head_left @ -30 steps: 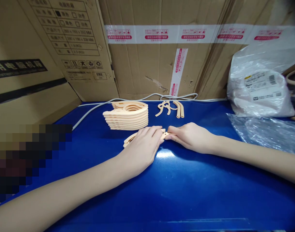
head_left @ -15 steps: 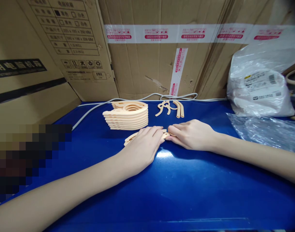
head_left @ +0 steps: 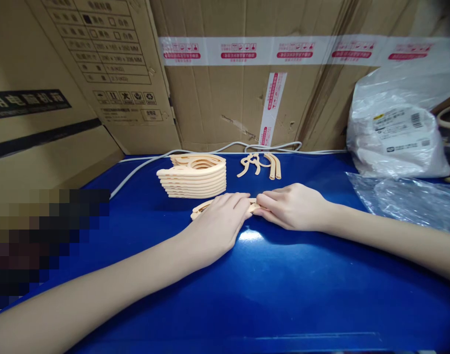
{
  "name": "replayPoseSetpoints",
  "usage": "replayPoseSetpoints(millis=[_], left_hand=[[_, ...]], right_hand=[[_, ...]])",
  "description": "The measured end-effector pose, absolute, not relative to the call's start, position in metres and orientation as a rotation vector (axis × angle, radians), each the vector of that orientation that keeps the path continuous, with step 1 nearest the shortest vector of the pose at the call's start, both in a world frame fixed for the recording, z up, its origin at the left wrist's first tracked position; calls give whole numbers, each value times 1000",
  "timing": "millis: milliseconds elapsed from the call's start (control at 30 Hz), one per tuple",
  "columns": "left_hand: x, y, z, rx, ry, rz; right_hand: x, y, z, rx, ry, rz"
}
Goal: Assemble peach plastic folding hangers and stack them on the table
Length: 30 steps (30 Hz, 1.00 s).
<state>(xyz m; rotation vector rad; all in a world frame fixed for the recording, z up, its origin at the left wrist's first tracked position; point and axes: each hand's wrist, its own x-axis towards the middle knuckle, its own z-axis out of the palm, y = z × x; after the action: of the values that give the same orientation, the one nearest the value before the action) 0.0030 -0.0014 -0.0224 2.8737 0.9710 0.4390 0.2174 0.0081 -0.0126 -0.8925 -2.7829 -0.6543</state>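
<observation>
A cream plastic folding hanger (head_left: 199, 208) lies on the blue table, largely covered by my hands. Over its middle rests my left hand (head_left: 220, 216), fingers together and pressing it against the tabletop. My right hand (head_left: 289, 206) has its thumb and fingers pinched on the right end of the hanger; the part between the fingertips is mostly hidden. Just behind my left hand stands a neat stack of folded hangers (head_left: 193, 179). Farther back are loose cream hooks (head_left: 251, 163) and a couple of curved hanger arms (head_left: 274, 167), lying side by side.
Cardboard boxes (head_left: 225, 103) wall in the back and left of the blue table (head_left: 269, 290). A white cable (head_left: 143, 164) runs along the rear edge. At the right sit a white plastic bag (head_left: 398, 132) and a clear plastic sheet (head_left: 402, 201).
The hanger's left end has shifted slightly right and turned a little under my left hand. My right fingers have closed in a bit nearer to the left hand.
</observation>
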Motion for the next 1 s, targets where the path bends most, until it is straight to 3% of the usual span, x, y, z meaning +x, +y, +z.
replayPoseSetpoints(millis=[167,500,767,1000], left_hand=[[3,-3,-19,2853,918,454],[-1,-2,-4,2501,775,515],[-3,8,3,2127,705,455],[-2,17,-7,2254,543,488]], right_hand=[[221,11,-11,-709,-2705,-726],[225,15,-15,-316,-2457,25],[218,-12,-5,-512,-2066,582],[210,-16,2,-554,-1780,1083]])
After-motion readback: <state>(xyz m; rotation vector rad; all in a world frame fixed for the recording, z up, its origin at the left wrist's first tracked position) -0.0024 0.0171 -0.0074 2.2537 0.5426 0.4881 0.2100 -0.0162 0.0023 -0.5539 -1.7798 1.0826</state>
